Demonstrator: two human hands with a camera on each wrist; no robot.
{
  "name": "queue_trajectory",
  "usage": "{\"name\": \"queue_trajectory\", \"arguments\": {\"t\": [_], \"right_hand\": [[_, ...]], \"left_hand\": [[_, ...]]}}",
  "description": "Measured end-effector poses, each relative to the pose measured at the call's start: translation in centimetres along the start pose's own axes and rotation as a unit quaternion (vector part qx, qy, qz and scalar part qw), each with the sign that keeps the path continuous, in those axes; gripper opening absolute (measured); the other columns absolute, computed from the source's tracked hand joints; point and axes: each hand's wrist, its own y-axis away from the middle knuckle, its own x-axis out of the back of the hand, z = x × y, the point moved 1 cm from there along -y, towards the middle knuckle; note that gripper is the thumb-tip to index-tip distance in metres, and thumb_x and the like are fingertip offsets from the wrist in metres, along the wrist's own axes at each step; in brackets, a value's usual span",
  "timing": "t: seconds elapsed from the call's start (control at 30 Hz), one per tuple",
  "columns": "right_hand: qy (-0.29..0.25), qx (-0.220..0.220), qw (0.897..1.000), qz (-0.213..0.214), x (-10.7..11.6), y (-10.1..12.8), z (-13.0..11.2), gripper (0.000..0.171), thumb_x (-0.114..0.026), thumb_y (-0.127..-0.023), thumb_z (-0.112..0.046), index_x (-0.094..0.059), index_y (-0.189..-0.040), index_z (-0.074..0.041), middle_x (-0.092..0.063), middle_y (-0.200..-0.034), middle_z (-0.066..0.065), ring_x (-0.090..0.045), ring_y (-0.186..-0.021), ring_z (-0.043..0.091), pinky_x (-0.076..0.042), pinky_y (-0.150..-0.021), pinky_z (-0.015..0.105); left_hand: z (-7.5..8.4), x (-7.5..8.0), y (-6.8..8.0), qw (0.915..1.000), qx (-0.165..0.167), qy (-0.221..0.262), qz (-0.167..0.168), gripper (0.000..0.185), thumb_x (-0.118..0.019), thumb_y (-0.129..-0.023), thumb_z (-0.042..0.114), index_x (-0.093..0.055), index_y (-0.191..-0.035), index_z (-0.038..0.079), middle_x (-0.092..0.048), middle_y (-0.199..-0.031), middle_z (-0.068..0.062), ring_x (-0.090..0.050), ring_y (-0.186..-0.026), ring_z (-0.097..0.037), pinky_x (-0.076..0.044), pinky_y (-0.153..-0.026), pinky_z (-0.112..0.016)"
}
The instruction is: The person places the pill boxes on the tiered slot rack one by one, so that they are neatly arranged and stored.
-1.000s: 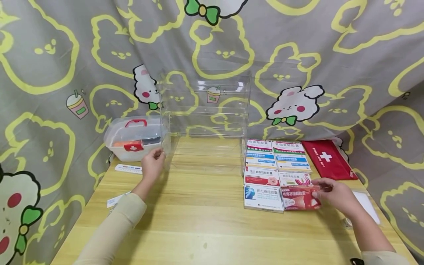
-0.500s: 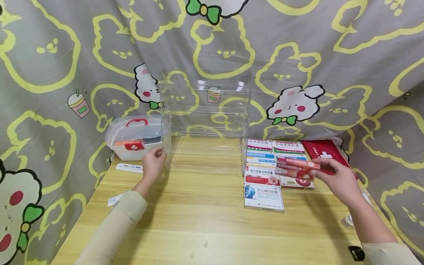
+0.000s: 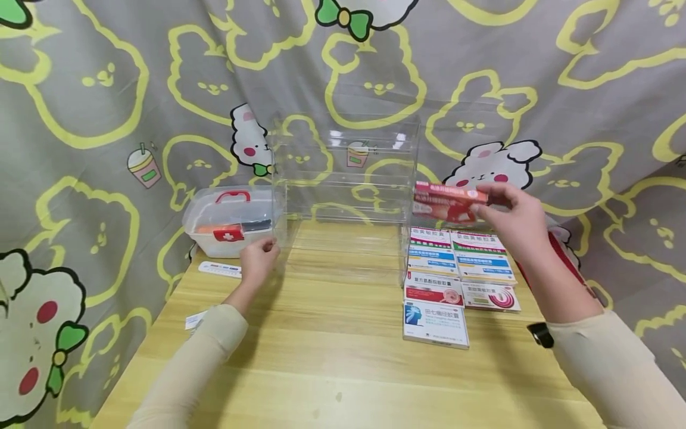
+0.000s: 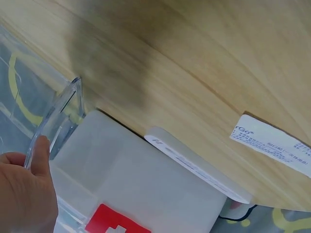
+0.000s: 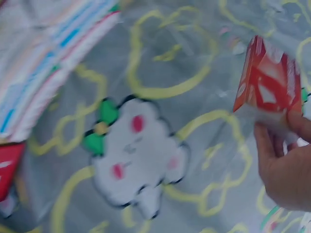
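My right hand pinches a red medicine box by its right end. The box is up in the air at the right side of a clear acrylic display rack. In the right wrist view the red medicine box is tilted, thumb and fingers at its near end. My left hand is at the rack's left side. There the left wrist view has the thumb and fingers of the left hand pinching the edge of the rack's clear side panel.
Several flat medicine boxes lie in two columns right of the rack. A first aid box with a red handle stands left of it, a white thermometer-like strip in front. Behind the right arm lies a red pouch. A patterned curtain hangs behind.
My right hand has lifted the red medicine box from the front of the right column and carried it up and left towards the rack. The left hand stays at the rack's edge.
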Motion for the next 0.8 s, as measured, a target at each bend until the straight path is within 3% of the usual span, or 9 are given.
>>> {"name": "queue_trajectory", "arguments": {"t": [0.17, 0.3, 0.5, 0.63, 0.8], "right_hand": [[-0.08, 0.009, 0.996, 0.026, -2.3, -2.6, -4.4, 0.043, -0.068, -0.084, -0.033, -0.06, -0.124, -0.019, -0.058, -0.11, -0.001, -0.052, -0.099, 0.013, -0.046, -0.067, 0.016], [-0.128, 0.031, 0.99, 0.045, -4.1, -5.1, -8.2, 0.036, -0.072, -0.082, -0.021, -0.064, -0.117, -0.017, -0.06, -0.102, -0.004, -0.054, -0.096, 0.01, -0.047, -0.073, 0.018], [-0.139, 0.07, 0.986, 0.057, -6.9, -8.3, -12.6, 0.032, -0.07, -0.081, -0.014, -0.066, -0.112, -0.016, -0.061, -0.095, -0.004, -0.055, -0.091, 0.009, -0.046, -0.078, 0.022], [-0.159, 0.072, 0.983, 0.055, -9.4, -10.8, -14.6, 0.031, -0.069, -0.08, -0.01, -0.066, -0.111, -0.013, -0.061, -0.094, -0.003, -0.056, -0.089, 0.009, -0.047, -0.079, 0.022], [-0.172, 0.06, 0.982, 0.052, -13.9, -13.7, -16.0, 0.03, -0.066, -0.082, -0.009, -0.066, -0.111, -0.015, -0.06, -0.095, -0.003, -0.055, -0.09, 0.009, -0.047, -0.08, 0.022]], "left_hand": [[0.2, -0.1, -0.1, 0.999, -0.032, -0.026, 0.016, 0.013, -0.056, -0.082, 0.004, -0.068, -0.078, 0.003, -0.061, -0.07, -0.009, -0.05, -0.066, -0.02, -0.041, -0.06, -0.03], [0.5, -0.2, -0.2, 0.9978, -0.057, -0.031, 0.014, 0.019, -0.053, -0.082, 0.002, -0.055, -0.063, 0.005, -0.047, -0.057, -0.004, -0.041, -0.057, -0.018, -0.032, -0.053, -0.029], [0.5, -0.6, -0.2, 0.9948, -0.083, -0.052, -0.025, 0.026, -0.052, -0.083, 0.001, -0.046, -0.058, 0.008, -0.042, -0.053, -0.002, -0.039, -0.053, -0.017, -0.03, -0.049, -0.028], [0.6, -0.2, -0.3, 0.9929, -0.08, -0.072, -0.053, 0.027, -0.051, -0.085, 0.003, -0.046, -0.059, 0.007, -0.041, -0.054, -0.003, -0.04, -0.054, -0.017, -0.032, -0.05, -0.028], [0.4, 0.7, -0.9, 0.9913, -0.074, -0.091, -0.06, 0.024, -0.052, -0.087, 0.004, -0.05, -0.063, 0.006, -0.046, -0.056, -0.005, -0.043, -0.056, -0.019, -0.034, -0.052, -0.03]]}}
